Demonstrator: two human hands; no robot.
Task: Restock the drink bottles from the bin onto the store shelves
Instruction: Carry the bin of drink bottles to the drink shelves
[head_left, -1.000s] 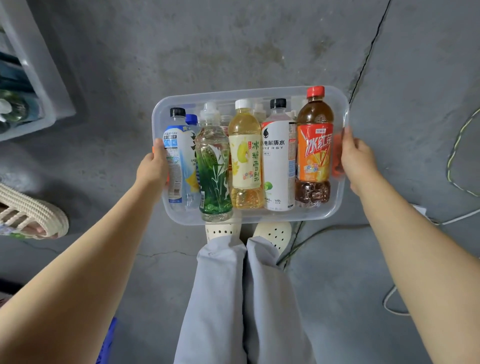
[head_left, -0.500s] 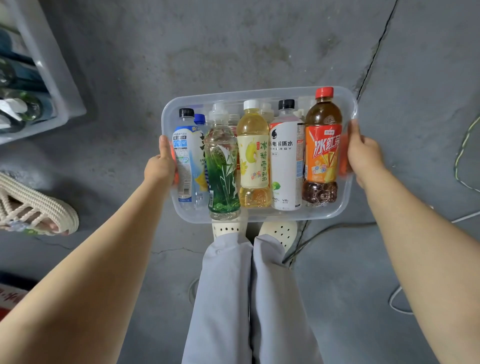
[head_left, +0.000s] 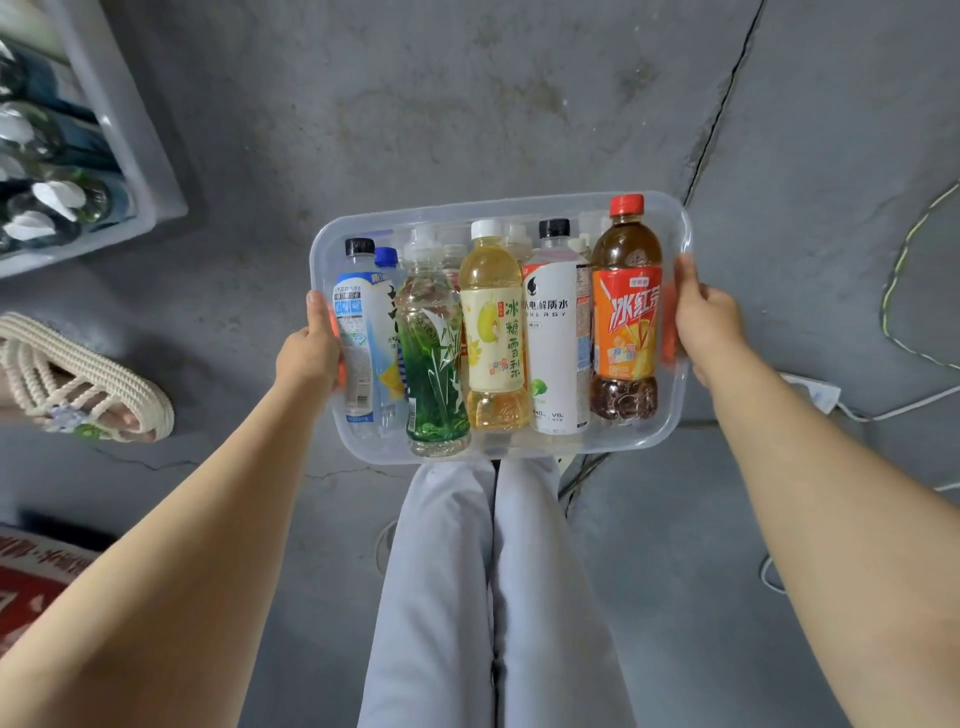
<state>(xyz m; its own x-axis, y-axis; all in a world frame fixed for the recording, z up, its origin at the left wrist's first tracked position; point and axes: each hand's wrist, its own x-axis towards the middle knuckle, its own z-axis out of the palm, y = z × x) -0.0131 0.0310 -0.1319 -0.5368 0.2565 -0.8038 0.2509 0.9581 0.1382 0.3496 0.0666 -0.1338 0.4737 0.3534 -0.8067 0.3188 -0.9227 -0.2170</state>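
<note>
Grey concrete floor (head_left: 467, 104) with a long dark crack fills the view from above. At the far left stands a white shelf (head_left: 130, 156) that holds a row of shelved bottles (head_left: 62, 202), too blurred to tell apart. Below it, on the floor, is a foot in a woven cream sandal (head_left: 88, 374), and in the lower left corner lies a red and white printed sheet (head_left: 31, 582).

The person's left hand (head_left: 309, 353) grips the left wall of a clear plastic bin (head_left: 498, 208), thumb hooked over the rim and fingers curled round the outside. The bin is held in the air, above the person's pale trousers (head_left: 493, 597).

Drink bottles stand upright inside it, packed side by side: a blue and white bottle (head_left: 356, 332) with a black cap, a blue-capped bottle (head_left: 387, 291) behind it, a green bottle (head_left: 434, 364), a yellow bottle (head_left: 493, 332) with a white cap, a white bottle (head_left: 556, 338) with a black cap, and a brown tea bottle (head_left: 626, 312) with an orange label and red cap. More caps show behind them.

The right hand (head_left: 709, 322) grips the right wall the same way. Further right, cables (head_left: 893, 291) and a white power strip (head_left: 815, 389) lie on the floor.
</note>
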